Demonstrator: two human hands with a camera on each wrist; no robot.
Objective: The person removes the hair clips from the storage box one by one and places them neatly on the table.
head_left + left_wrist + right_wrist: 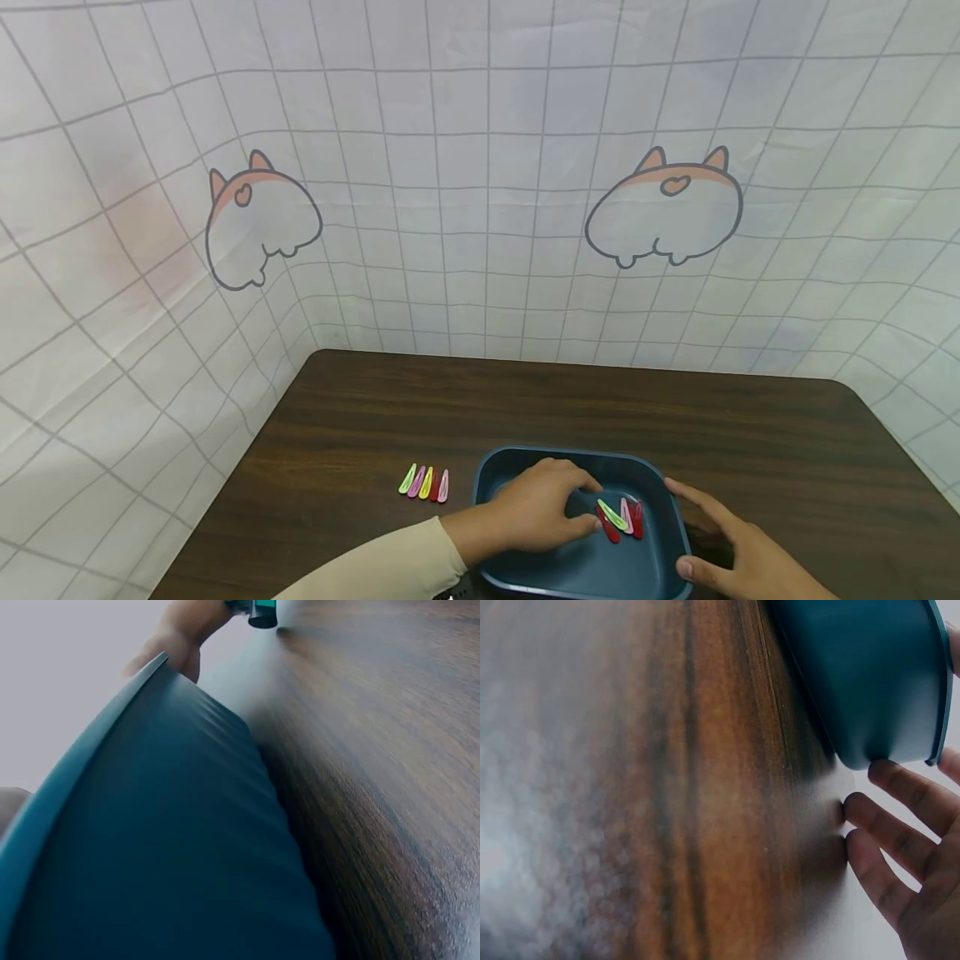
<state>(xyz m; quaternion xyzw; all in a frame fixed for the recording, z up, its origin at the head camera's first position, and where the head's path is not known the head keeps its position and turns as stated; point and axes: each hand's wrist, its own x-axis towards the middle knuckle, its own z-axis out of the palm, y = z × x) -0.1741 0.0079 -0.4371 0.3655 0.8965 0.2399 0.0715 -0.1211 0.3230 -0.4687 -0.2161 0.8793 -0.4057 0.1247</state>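
Observation:
Inside a dark blue tray [585, 575] lie several snap hair clips, among them a green hair clip [615, 517], a pink hair clip [627, 518] and red ones. My left hand [536, 504] reaches over the tray's left wall, thumb tip right by a red hair clip [608, 528]; a gap shows between thumb and index finger, with nothing in it. At the tray's right rim, my right hand [738, 546] has its fingers spread, index fingertip and thumb at the edge. In the right wrist view, fingers [904, 787] come up against the tray's outer wall [870, 690].
On the dark wooden table [360, 400], left of the tray, a row of hair clips [425, 482] in green, purple, yellow, red and pink lies side by side. A white grid-patterned curtain [465, 275] with cartoon animal prints stands behind and around the table.

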